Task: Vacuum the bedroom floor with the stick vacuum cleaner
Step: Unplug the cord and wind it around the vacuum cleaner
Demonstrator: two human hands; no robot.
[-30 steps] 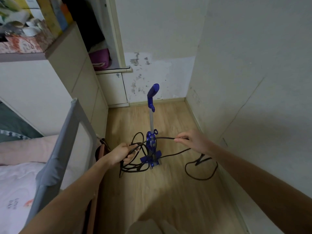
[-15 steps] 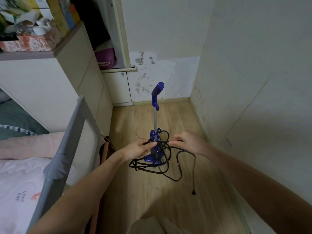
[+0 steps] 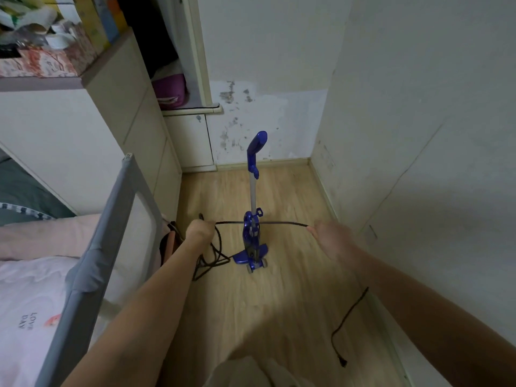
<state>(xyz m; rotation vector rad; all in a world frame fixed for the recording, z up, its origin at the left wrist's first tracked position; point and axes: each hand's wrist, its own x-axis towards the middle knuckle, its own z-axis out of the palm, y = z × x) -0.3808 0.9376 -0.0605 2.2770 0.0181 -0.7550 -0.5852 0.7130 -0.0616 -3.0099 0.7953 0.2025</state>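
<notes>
- The blue stick vacuum cleaner (image 3: 253, 236) stands upright by itself on the wooden floor (image 3: 279, 303), out in the middle of the strip between the bed rail (image 3: 92, 263) and the right-hand wall, a little short of the far corner.
- The left hand (image 3: 198, 231) is closed in a fist around the black power cord (image 3: 268, 223); loose loops hang from it down to the floor just left of the vacuum's head.
- The right hand (image 3: 328, 237) holds the cord where it ends at its fingers (image 3: 312, 230); motion blur hides how tightly they close, so I cannot tell the exact grip.
- Between the two hands the cord runs taut and level, crossing directly in front of the vacuum's body.
- Beyond the right hand the cord drops to the floor along the right-hand wall, ending in the plug (image 3: 343, 362) near the near edge.
- Judged risk: nothing steadies the vacuum, and a taut cord dragged against its body could tip it over.
- The hanging loops could knot or snag on the head's wheels as more cord is pulled out.
- The slack tail by the wall lies close to the person's feet and could trip them.
</notes>
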